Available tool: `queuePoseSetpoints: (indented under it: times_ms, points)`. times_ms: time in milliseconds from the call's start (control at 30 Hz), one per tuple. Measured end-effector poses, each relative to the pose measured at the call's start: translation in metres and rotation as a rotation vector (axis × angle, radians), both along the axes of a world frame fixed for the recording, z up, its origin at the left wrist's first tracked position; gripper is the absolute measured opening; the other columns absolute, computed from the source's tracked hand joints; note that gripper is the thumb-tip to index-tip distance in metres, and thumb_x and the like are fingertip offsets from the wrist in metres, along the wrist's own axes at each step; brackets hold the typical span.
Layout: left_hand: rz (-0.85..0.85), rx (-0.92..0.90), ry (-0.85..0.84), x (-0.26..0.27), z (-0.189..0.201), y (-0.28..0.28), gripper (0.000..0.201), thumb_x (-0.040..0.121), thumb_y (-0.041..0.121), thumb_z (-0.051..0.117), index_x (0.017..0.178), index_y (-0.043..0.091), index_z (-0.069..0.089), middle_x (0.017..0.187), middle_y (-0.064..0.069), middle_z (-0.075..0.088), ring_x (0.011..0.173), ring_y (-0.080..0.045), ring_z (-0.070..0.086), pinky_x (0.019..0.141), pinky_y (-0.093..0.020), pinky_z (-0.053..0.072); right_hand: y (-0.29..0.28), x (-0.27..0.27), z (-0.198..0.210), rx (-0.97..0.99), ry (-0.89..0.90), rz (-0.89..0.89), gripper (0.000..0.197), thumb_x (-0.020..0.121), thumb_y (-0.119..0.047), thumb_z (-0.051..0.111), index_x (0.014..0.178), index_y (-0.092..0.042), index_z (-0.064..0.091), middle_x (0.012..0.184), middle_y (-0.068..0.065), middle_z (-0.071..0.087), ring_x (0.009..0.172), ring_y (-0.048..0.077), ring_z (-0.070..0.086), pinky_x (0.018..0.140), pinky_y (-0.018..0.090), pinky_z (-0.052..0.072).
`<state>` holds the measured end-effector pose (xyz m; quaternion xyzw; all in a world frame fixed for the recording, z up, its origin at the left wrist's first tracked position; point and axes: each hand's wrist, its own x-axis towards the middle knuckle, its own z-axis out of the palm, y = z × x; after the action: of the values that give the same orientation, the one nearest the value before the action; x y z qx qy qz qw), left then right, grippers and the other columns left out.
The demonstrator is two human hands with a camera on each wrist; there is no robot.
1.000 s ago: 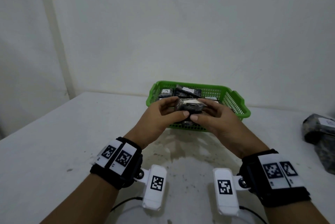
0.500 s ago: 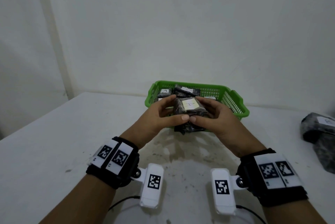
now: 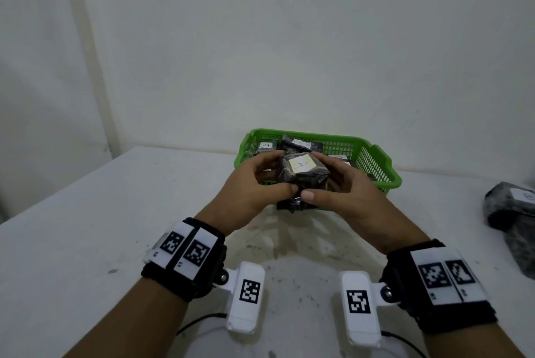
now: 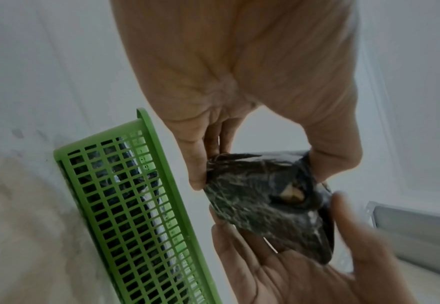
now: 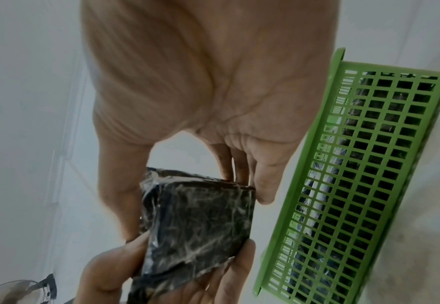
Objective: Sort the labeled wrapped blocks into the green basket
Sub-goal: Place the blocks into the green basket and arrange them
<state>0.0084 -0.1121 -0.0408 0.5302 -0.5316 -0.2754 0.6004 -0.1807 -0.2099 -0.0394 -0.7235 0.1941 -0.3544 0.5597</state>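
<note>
Nearest us, our left hand (image 3: 254,186) and right hand (image 3: 338,189) are both clamped on one dark, crinkly plastic-wrapped block (image 3: 304,173), thumbs meeting at its near edge and fingers curled round its sides, its pale paper label facing up. We hold it in the air just in front of the green plastic lattice basket (image 3: 373,160), above the white table (image 3: 86,212). We judge the block stiff and fairly light under a slick, loose film, so the firm side faces are the place to grip, not the wrapping's slack folds. Beyond it, the basket already holds several similar labelled blocks, leaving less free room; the near rim must be cleared on the way in. Off to the far right, well apart, more dark wrapped bundles (image 3: 512,212) lie on the table.
</note>
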Motion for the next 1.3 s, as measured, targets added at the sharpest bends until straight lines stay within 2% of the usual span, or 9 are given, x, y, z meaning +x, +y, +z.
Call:
queuePoseSetpoints:
  times_ms: [167,300,433,633,733,900,967,1133,1300]
  points:
    - [-0.086,0.072,-0.020,-0.004,0.001,0.001,0.091,0.058,0.038,0.085,0.142,0.025,0.053,0.135,0.007,0.066,0.126,-0.013,0.062,0.108,-0.042,0.051,-0.005,-0.003,0.001,-0.048,-0.022,-0.081,0.092,0.062,-0.019,0.098,0.145,-0.014,0.057,0.136,-0.002,0.070,0.126,0.009,0.066,0.111,0.041,0.052]
    - [-0.008,0.053,0.006,-0.002,0.000,0.000,0.097,0.055,0.042,0.084,0.144,0.020,0.052,0.132,0.002,0.067,0.123,-0.018,0.064,0.105,-0.049,0.052,-0.004,0.000,-0.002,0.013,-0.023,-0.035,0.096,0.059,-0.036,0.093,0.146,-0.018,0.057,0.137,-0.003,0.070,0.128,0.011,0.065,0.110,0.042,0.052]
    - [-0.038,0.068,-0.002,-0.003,0.001,0.001,0.100,0.058,0.040,0.085,0.148,0.020,0.048,0.136,0.003,0.065,0.125,-0.017,0.063,0.105,-0.047,0.053,-0.004,0.002,-0.001,0.000,-0.035,-0.089,0.089,0.064,-0.026,0.099,0.143,-0.017,0.059,0.135,-0.001,0.071,0.126,0.012,0.067,0.111,0.041,0.052]
    - [0.144,0.010,-0.010,-0.002,-0.005,-0.005,0.103,0.049,0.048,0.093,0.141,0.026,0.052,0.132,0.005,0.065,0.123,-0.012,0.063,0.103,-0.043,0.054,0.004,0.006,0.001,0.216,0.041,-0.023,0.080,0.070,-0.053,0.091,0.136,-0.016,0.065,0.129,0.005,0.074,0.113,0.027,0.074,0.097,0.047,0.060]
    - [0.145,-0.002,-0.003,-0.004,-0.006,-0.004,0.107,0.048,0.039,0.098,0.142,0.027,0.048,0.134,0.010,0.061,0.122,-0.003,0.060,0.100,-0.034,0.057,0.012,0.005,0.006,0.316,0.022,0.016,0.060,0.081,-0.047,0.075,0.127,-0.008,0.070,0.120,0.014,0.077,0.107,0.042,0.075,0.091,0.053,0.062]
    - [0.132,-0.014,0.160,-0.008,-0.001,-0.004,0.075,0.069,0.053,0.083,0.132,0.021,0.058,0.128,0.001,0.066,0.116,-0.011,0.067,0.090,-0.032,0.060,0.008,0.001,0.009,0.363,-0.065,-0.042,0.026,0.097,-0.010,0.066,0.120,0.003,0.069,0.114,0.024,0.076,0.096,0.040,0.076,0.077,0.044,0.066]
    - [0.147,-0.014,0.227,-0.008,-0.001,-0.006,0.048,0.090,0.041,0.074,0.129,0.015,0.064,0.124,-0.007,0.067,0.112,-0.018,0.069,0.086,-0.038,0.062,0.006,-0.001,0.009,0.389,-0.063,-0.048,0.018,0.099,-0.005,0.062,0.112,0.004,0.070,0.107,0.023,0.075,0.089,0.039,0.075,0.069,0.041,0.066]
    - [0.178,0.050,0.224,-0.005,-0.005,-0.009,0.028,0.096,0.017,0.068,0.122,0.006,0.069,0.118,-0.014,0.071,0.109,-0.029,0.071,0.084,-0.048,0.063,0.000,0.006,0.004,0.398,-0.100,-0.197,0.029,0.097,-0.011,0.069,0.122,0.003,0.065,0.109,0.020,0.068,0.088,0.030,0.071,0.056,0.034,0.060]
    - [0.155,0.120,0.307,-0.016,-0.003,-0.010,0.022,0.095,0.012,0.068,0.116,0.010,0.060,0.111,-0.014,0.067,0.103,-0.028,0.071,0.084,-0.050,0.063,-0.007,0.010,-0.003,0.353,-0.077,-0.299,0.041,0.096,-0.026,0.074,0.128,-0.001,0.065,0.106,0.011,0.071,0.083,0.021,0.073,0.059,0.029,0.058]
